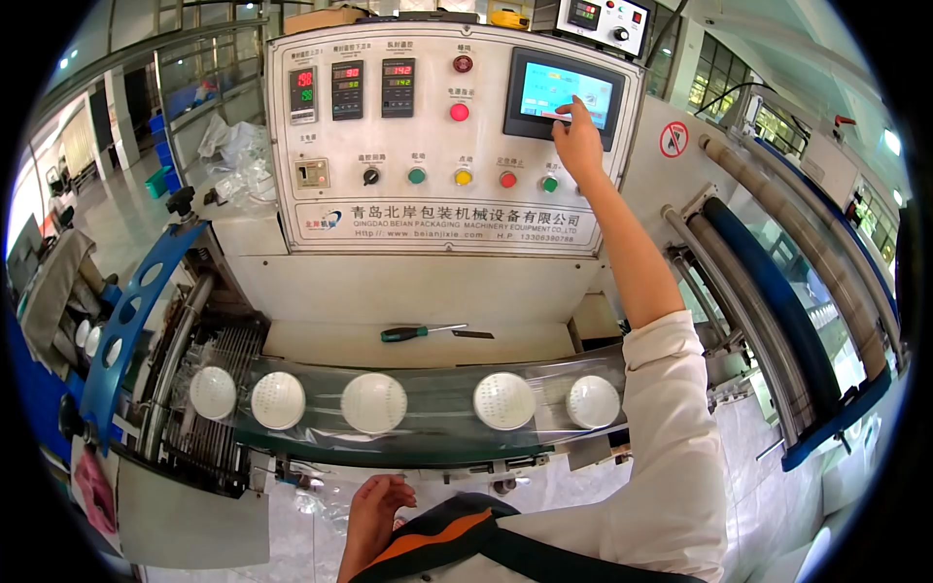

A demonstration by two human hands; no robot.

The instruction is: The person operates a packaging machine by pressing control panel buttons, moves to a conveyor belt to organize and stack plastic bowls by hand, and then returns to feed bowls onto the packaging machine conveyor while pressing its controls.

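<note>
Reached with the right hand [578, 146] to the touch screen [544, 87], in the upper right of the frame. Stretched the index finger [578, 103] over its lit surface, with the other fingers partly bent, and gripped nothing. Could not tell surely between touching the glass and being just before it. Held the left hand [379, 503] low, at the bottom centre of the frame, with fingers loosely curled, half open, and nothing seen in them. Had five white round dishes [374, 403] in one row across the lower middle of the frame, with clear film [440, 400] about them. Saw also a green-handled screwdriver [406, 333] above this row, lying beside a dark flat piece [473, 335], near the frame's centre.
</note>
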